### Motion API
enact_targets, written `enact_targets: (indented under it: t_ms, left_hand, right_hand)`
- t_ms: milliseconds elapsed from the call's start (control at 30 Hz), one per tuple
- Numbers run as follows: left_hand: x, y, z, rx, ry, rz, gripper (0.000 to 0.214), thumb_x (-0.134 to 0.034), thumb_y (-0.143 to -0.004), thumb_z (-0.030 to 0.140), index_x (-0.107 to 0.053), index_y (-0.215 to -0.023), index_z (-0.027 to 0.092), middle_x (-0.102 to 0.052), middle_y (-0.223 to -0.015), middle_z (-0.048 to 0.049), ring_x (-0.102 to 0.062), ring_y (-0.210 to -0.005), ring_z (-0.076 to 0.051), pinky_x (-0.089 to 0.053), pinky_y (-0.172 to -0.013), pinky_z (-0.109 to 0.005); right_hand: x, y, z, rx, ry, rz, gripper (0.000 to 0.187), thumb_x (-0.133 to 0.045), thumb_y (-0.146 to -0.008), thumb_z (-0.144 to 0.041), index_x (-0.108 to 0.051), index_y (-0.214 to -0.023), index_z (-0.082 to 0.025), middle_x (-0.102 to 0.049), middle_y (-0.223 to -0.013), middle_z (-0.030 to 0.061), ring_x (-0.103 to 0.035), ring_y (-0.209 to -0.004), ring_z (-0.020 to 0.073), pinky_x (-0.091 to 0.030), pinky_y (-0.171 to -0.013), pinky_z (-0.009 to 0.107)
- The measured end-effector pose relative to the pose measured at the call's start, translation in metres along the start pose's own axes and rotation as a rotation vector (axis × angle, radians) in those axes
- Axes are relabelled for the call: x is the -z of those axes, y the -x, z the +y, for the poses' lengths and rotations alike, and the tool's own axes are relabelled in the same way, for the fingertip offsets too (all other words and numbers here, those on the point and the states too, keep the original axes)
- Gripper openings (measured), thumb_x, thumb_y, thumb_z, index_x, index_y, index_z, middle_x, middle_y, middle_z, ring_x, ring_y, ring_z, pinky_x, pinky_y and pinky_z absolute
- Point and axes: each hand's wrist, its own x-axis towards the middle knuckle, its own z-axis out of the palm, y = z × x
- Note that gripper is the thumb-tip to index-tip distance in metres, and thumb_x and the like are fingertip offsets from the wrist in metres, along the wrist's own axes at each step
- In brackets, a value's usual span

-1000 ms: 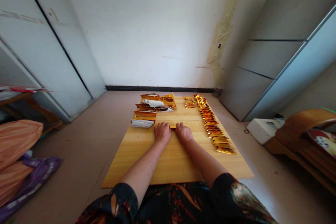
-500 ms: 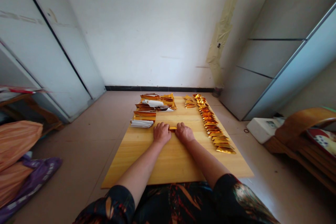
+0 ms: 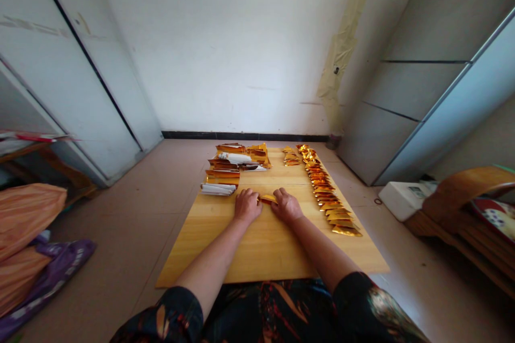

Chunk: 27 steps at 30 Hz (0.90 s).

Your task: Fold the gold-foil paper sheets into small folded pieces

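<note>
My left hand [image 3: 247, 206] and my right hand [image 3: 286, 205] grip the two ends of a piece of gold foil paper [image 3: 267, 199], low over the middle of the wooden board [image 3: 257, 252]. The fingers of both hands are closed round it, and its ends are hidden under them. Just beyond my left hand lie a stack of white paper strips [image 3: 218, 189] and gold foil sheets [image 3: 222, 177]. To the right of my right hand runs a long row of folded gold foil pieces [image 3: 328, 198], overlapping each other along the board's edge.
More foil sheets [image 3: 257, 154] and a white roll-like bundle [image 3: 235, 158] lie at the board's far left. A small group of folded foil pieces [image 3: 291, 156] sits at the far middle. A grey fridge [image 3: 386, 107], a white box [image 3: 402, 198] and an orange bag [image 3: 28, 225] stand around.
The strip of foil between my hands was straight and level; now its right part is tilted and looks wider. My right hand has shifted slightly to the right.
</note>
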Motion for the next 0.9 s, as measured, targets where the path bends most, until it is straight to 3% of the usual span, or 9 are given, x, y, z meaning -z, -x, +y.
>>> enact_targets:
  t_ms: [267,567,900]
  left_hand:
    - [-0.004,-0.002,0.009,0.000,0.023,0.021,0.021,-0.053,-0.080,0.024,-0.066,-0.096,0.021,-0.064,-0.094,-0.0065,-0.054,-0.095,-0.022,-0.039,-0.081,-0.033]
    - [-0.008,-0.009,0.017,0.000,0.028,0.018,0.018,-0.055,-0.080,0.026,-0.067,-0.094,0.022,-0.066,-0.094,-0.0051,-0.056,-0.094,-0.021,-0.040,-0.079,-0.031]
    - [-0.010,-0.018,0.018,0.005,0.021,0.007,0.019,-0.052,-0.083,0.026,-0.066,-0.096,0.022,-0.065,-0.094,-0.0056,-0.056,-0.093,-0.020,-0.040,-0.079,-0.030]
  right_hand:
    - [0.002,0.007,0.016,0.025,0.044,0.077,0.018,-0.047,-0.088,-0.032,-0.059,-0.096,-0.021,-0.061,-0.098,0.0051,-0.056,-0.087,0.0147,-0.036,-0.065,0.020]
    - [0.007,-0.001,0.017,-0.030,0.207,-0.032,0.025,-0.037,-0.093,-0.024,-0.062,-0.092,-0.023,-0.064,-0.087,0.0054,-0.058,-0.077,0.0148,-0.034,-0.061,0.022]
    - [0.004,-0.014,0.026,-0.080,0.220,-0.032,0.026,-0.035,-0.093,-0.025,-0.061,-0.093,-0.023,-0.066,-0.086,0.0059,-0.061,-0.072,0.0137,-0.035,-0.058,0.021]
